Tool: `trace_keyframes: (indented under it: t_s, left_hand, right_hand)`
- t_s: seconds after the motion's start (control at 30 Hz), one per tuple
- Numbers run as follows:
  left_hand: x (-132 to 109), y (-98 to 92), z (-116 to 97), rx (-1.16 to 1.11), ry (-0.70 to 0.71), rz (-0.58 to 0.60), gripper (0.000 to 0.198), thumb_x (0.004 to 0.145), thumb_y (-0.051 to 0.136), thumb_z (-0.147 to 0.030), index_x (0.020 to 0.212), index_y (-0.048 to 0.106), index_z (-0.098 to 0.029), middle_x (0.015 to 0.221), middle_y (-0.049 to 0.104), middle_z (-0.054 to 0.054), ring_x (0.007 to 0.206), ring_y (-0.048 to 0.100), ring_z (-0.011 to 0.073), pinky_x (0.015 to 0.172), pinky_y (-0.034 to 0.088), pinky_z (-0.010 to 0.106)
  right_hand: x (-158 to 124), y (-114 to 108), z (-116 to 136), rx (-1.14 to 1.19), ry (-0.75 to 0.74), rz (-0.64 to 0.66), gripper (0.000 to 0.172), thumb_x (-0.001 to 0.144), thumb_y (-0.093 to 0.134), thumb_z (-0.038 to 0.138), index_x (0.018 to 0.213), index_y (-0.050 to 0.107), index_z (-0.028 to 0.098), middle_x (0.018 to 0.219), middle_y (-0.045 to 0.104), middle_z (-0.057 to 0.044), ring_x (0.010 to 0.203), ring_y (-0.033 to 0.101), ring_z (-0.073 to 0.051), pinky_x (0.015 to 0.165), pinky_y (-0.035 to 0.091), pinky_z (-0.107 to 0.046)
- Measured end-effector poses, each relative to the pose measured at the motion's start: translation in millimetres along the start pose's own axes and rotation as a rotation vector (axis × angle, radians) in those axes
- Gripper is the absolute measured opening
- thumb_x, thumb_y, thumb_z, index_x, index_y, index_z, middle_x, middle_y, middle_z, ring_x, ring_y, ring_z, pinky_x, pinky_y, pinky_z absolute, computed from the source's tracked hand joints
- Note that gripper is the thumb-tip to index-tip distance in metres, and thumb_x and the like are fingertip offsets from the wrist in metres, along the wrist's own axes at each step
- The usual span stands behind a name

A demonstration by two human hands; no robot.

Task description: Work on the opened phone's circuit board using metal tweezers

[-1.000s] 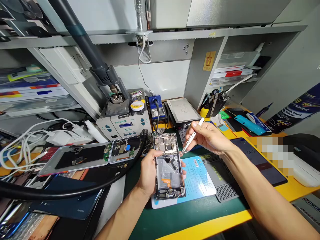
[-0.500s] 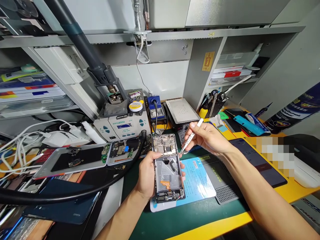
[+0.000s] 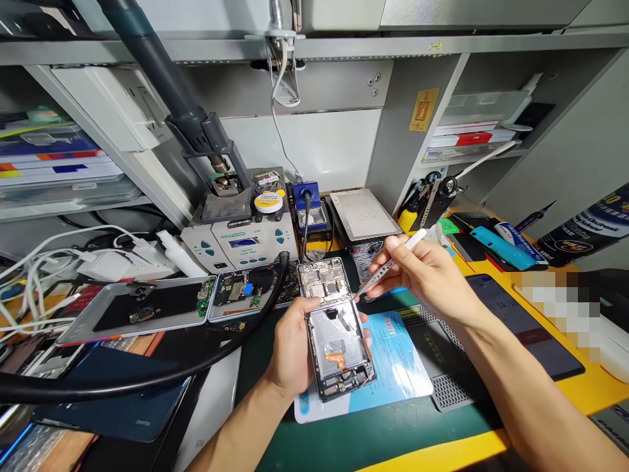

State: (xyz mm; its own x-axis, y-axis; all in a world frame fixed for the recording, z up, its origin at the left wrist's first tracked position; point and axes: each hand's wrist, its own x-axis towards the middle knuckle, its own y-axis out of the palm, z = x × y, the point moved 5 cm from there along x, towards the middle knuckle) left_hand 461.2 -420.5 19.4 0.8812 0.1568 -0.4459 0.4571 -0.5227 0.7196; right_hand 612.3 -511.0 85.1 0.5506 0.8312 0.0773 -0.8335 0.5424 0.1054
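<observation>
An opened smartphone [image 3: 339,331] is in my left hand [image 3: 293,341], thumb on its left edge and fingertips showing past its right edge. Its circuit board fills the top part, and an orange flex cable lies in the lower bay. My right hand [image 3: 417,269] pinches a pair of metal tweezers [image 3: 386,270] between thumb and fingers. The tweezers' tips are at the phone's right edge, just below the board; whether they touch it I cannot tell. Below the phone lies a light-blue card [image 3: 403,367] on a green mat [image 3: 285,439].
A thick black hose [image 3: 216,357] curves across the left side, over opened phone housings [image 3: 162,314] and a dark blue phone back [image 3: 118,396]. A grey hot-air station [image 3: 240,242] stands behind. On the right lie a perforated grey plate [image 3: 452,387] and a dark-screened device [image 3: 521,321].
The camera view has shifted a little. The phone is now tilted slightly, its lower end further right. The tweezers stay at its right edge, leaning somewhat flatter.
</observation>
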Motion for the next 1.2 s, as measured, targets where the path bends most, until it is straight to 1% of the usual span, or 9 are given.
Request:
trace_keyframes:
  t_s: [0.1,0.23,0.33,0.47,0.6,0.7,0.93,1.1,1.2]
  left_hand:
    - [0,0.3,1,-0.009,0.003,0.006,0.060,0.086,0.039,-0.043,0.120,0.066,-0.002,0.097,0.074,0.021,0.083,0.071,0.0332,0.084,0.053,0.046]
    - [1,2.2,0,-0.027,0.009,0.049,0.059,0.086,0.041,-0.044,0.119,0.067,-0.002,0.095,0.074,0.021,0.081,0.071,0.0333,0.079,0.054,0.043]
    - [0,4.4,0,-0.057,0.011,0.078,0.057,0.086,0.042,-0.043,0.118,0.067,-0.002,0.096,0.074,0.021,0.082,0.071,0.0333,0.081,0.054,0.043]
    - [-1,5.3,1,-0.082,0.006,0.072,0.054,0.085,0.043,-0.041,0.115,0.067,-0.003,0.095,0.073,0.021,0.081,0.071,0.0321,0.078,0.055,0.043]
    - [-1,4.3,2,-0.062,0.018,0.082,0.054,0.086,0.043,-0.041,0.117,0.066,-0.004,0.096,0.073,0.020,0.084,0.070,0.0323,0.079,0.055,0.044]
    - [0,0.9,1,-0.012,0.036,0.050,0.056,0.087,0.042,-0.042,0.121,0.066,-0.004,0.097,0.073,0.020,0.085,0.070,0.0332,0.080,0.055,0.046]
    - [1,-1.7,0,0.008,0.026,0.016,0.054,0.087,0.040,-0.042,0.115,0.068,-0.004,0.097,0.073,0.021,0.086,0.070,0.0341,0.081,0.055,0.048]
    - [1,-1.7,0,-0.028,0.009,0.033,0.060,0.088,0.037,-0.042,0.123,0.065,-0.002,0.098,0.072,0.022,0.084,0.070,0.0330,0.082,0.054,0.047]
    - [0,-2.0,0,-0.031,0.005,0.025,0.062,0.087,0.038,-0.043,0.123,0.065,0.000,0.097,0.072,0.023,0.084,0.070,0.0333,0.082,0.054,0.047]
  right_hand:
    - [-1,1,0,-0.052,-0.021,-0.022,0.052,0.092,0.073,0.064,0.079,0.069,0.013,0.084,0.068,-0.012,0.068,0.071,-0.031,0.061,0.066,-0.035]
    - [-1,-2,1,-0.070,-0.041,-0.063,0.052,0.090,0.074,0.065,0.079,0.068,0.014,0.086,0.067,-0.012,0.068,0.071,-0.031,0.060,0.066,-0.036]
    - [-1,-1,1,-0.070,-0.051,-0.062,0.053,0.087,0.076,0.066,0.076,0.068,0.015,0.087,0.066,-0.011,0.066,0.070,-0.030,0.059,0.066,-0.036]
    - [1,-1,0,-0.063,-0.055,-0.056,0.052,0.087,0.077,0.065,0.075,0.069,0.015,0.088,0.065,-0.012,0.066,0.070,-0.030,0.060,0.067,-0.037]
    - [5,-3,-7,-0.003,0.009,-0.038,0.053,0.086,0.078,0.066,0.079,0.068,0.014,0.085,0.066,-0.012,0.066,0.071,-0.031,0.059,0.066,-0.035]
    - [8,-7,-14,0.079,0.055,-0.046,0.052,0.084,0.081,0.063,0.079,0.066,0.014,0.083,0.067,-0.012,0.067,0.071,-0.030,0.060,0.066,-0.036]
    - [12,-4,-23,0.171,0.177,-0.033,0.055,0.077,0.088,0.062,0.078,0.064,0.012,0.080,0.067,-0.013,0.066,0.071,-0.031,0.057,0.066,-0.033]
    - [11,-9,-16,0.157,0.104,-0.064,0.052,0.078,0.087,0.060,0.079,0.065,0.013,0.082,0.066,-0.011,0.067,0.071,-0.029,0.059,0.067,-0.034]
    - [10,-13,-12,0.115,0.060,-0.091,0.050,0.081,0.084,0.061,0.079,0.068,0.014,0.084,0.066,-0.011,0.067,0.070,-0.028,0.062,0.067,-0.034]
